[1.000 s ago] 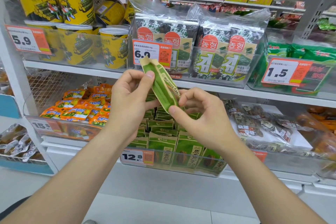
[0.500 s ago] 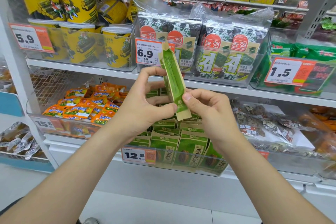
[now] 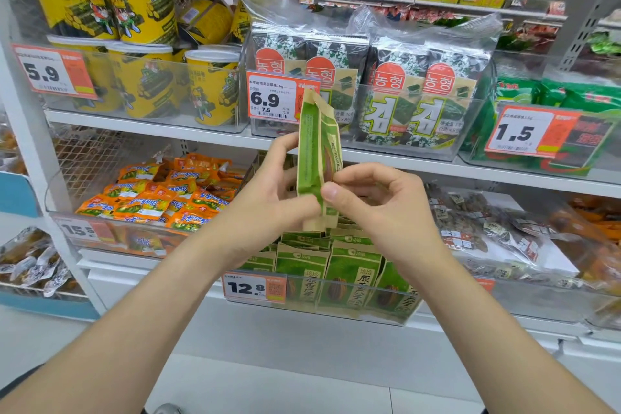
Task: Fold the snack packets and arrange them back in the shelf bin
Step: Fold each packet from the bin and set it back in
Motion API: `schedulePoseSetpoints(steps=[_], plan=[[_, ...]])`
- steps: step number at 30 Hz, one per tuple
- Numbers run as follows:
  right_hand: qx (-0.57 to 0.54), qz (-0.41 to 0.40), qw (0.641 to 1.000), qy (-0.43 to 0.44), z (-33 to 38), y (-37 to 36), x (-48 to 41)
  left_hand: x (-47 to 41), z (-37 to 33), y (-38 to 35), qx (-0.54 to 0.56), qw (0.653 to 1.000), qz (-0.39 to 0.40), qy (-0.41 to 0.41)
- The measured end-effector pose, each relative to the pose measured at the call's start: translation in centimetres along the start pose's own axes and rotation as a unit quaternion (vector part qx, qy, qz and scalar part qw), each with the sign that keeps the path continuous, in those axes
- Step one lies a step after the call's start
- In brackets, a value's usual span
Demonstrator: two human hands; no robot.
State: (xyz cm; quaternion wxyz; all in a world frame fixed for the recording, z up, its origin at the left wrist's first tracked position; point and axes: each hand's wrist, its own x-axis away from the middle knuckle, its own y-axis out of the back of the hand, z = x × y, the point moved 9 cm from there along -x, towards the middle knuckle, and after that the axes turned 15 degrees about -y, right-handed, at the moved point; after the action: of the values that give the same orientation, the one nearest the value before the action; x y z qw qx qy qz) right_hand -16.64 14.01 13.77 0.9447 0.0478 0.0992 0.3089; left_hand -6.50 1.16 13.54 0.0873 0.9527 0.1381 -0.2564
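Hands meet mid-frame on one green snack packet point(image 3: 317, 144), which looks folded lengthwise into a narrow strip. Its long axis runs almost straight from 12 o'clock to 6 o'clock, top seal up and paper-brown bottom edge down.

The left hand point(image 3: 268, 202) is on the 9 o'clock side, fingers curled behind the strip's lower half and holding it. The right hand point(image 3: 379, 208) comes in from 3 o'clock. Its thumb point(image 3: 331, 191) presses the front of the strip and its forefinger hooks over the edge just above, pinching the fold. The other fingers are loosely bent and hold nothing.

The shelf bin point(image 3: 339, 312) sits directly at 6 o'clock from the packet. Its clear front wall carries the 12.8 price tag point(image 3: 253, 287), and matching green packets point(image 3: 353, 276) stand upright in rows inside.

Both hands hang about equally near the bin. Since the strip already points bottom-first at it, returning the packet probably needs a straight drop toward 6 o'clock, with no turn.
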Motion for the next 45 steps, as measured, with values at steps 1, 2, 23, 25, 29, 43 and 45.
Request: schedulePoseSetpoints(steps=[1,2,23,25,29,43,45], plan=[[0.033,-0.027,0.999,0.008,-0.1,0.1,0.0,0.1,0.1,-0.3,-0.016,1.0,0.014,0.0],[0.063,-0.056,0.996,0.018,-0.1,0.1,-0.1,0.3,0.2,-0.7,-0.035,0.999,0.028,0.0],[0.292,-0.13,0.939,0.124,2.1,2.9,-0.3,-0.7,0.6,0.6,-0.366,0.916,0.096,-0.133],[0.3,-0.119,0.937,0.136,2.1,2.8,-0.2,-1.0,0.6,1.2,-0.387,0.912,0.062,-0.119],[0.365,-0.192,0.893,0.18,2.2,3.6,-0.3,-1.7,3.0,4.3,-0.473,0.881,0.003,-0.019],[0.517,-0.097,0.817,0.236,-0.9,-2.1,-4.0,-4.2,8.7,6.7,-0.557,0.824,0.006,0.103],[0.558,-0.072,0.797,0.22,-1.8,-3.2,-5.0,-4.1,9.4,7.0,-0.549,0.826,0.014,0.125]])
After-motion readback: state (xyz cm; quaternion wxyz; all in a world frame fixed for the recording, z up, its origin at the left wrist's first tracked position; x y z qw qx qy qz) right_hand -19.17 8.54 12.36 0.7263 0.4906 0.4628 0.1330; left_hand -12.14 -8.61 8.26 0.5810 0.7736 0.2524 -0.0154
